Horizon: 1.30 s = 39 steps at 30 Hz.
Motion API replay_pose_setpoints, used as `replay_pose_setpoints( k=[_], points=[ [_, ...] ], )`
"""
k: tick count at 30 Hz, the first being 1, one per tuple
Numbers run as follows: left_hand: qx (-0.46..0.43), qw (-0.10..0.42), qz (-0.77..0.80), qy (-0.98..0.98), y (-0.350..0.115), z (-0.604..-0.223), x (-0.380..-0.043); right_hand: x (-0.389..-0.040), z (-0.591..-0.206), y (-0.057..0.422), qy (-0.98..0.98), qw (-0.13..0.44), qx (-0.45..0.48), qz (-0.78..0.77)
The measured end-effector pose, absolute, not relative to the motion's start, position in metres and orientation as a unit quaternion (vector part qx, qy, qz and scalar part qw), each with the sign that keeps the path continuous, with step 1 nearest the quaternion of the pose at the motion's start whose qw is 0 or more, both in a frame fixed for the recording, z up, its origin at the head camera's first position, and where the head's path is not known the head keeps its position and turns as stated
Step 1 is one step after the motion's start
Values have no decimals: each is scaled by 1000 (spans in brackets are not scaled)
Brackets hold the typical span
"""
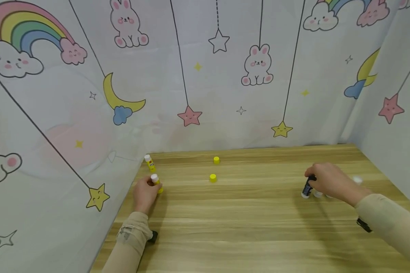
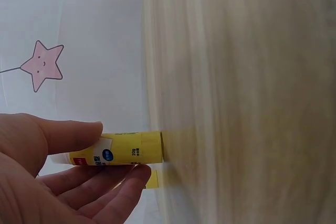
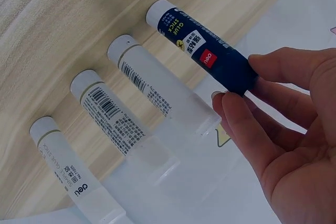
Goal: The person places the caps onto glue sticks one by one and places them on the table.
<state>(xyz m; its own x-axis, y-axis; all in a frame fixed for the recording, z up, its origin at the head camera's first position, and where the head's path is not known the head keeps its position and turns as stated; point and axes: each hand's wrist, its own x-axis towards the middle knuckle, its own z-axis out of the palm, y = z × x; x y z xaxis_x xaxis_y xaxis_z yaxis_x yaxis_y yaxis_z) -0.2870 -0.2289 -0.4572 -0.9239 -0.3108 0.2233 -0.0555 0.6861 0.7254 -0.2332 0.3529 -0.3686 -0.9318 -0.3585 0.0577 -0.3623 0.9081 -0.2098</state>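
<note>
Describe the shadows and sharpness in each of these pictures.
Head view: a soft shadow falls on the table beside the right sleeve; left wrist view: the table looks soft, but the yellow glue stick has clearer print; right wrist view: the navy glue stick shows sharp, readable lettering.

Behind the table (image 1: 239,235), a white cloth (image 1: 222,132) with drawings on it. Over the table's back edge, a smiley pink star (image 1: 190,116), a yellow star (image 1: 281,130) and a bunny (image 1: 257,67) on a string. Up left of the table, a rainbow (image 1: 30,25) and a yellow moon (image 1: 114,96) with a blue cloud (image 1: 122,115).
</note>
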Motion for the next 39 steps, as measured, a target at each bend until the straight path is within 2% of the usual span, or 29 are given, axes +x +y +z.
replay_pose_setpoints(
  k=[16, 26, 39],
  points=[
    [104, 188, -387, -897, -231, -453, -284, -244, -361, 334, -974, 73, 195, 85],
    [101, 204, -374, -899, -225, -445, -276, -260, -355, 286, -969, 100, 208, 89],
    [87, 197, -375, -902, -222, -444, -272, -280, -380, 229, -959, 97, 228, 136]
  ],
)
